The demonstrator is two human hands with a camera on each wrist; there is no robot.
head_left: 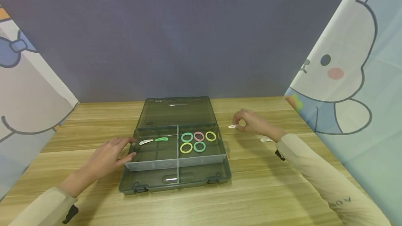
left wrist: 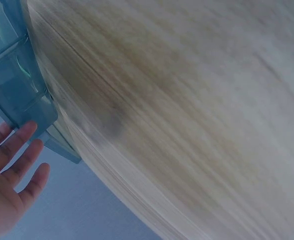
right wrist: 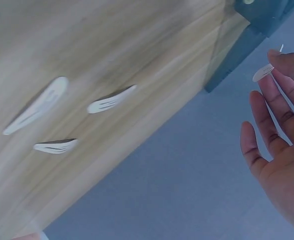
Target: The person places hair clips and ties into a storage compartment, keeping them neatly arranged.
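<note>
At two o'clock of the organizer (head_left: 157,175), our right hand (head_left: 250,121) pinches one white hair clip (right wrist: 261,74); at nine, our left hand (head_left: 108,154) is relaxed.

In the head view, a plain grey-blue backdrop (head_left: 176,44) fills the area at 12 o'clock, its lower edge meeting the wood-grained table (head_left: 263,191), which spreads across 6 o'clock. At 3 o'clock a pale-blue printed cloth (head_left: 384,86) shows a white cartoon animal (head_left: 351,41) with a pink cheek (head_left: 335,73), and at 9 o'clock another printed cloth (head_left: 34,86) carries a blue bow (head_left: 18,45).
</note>
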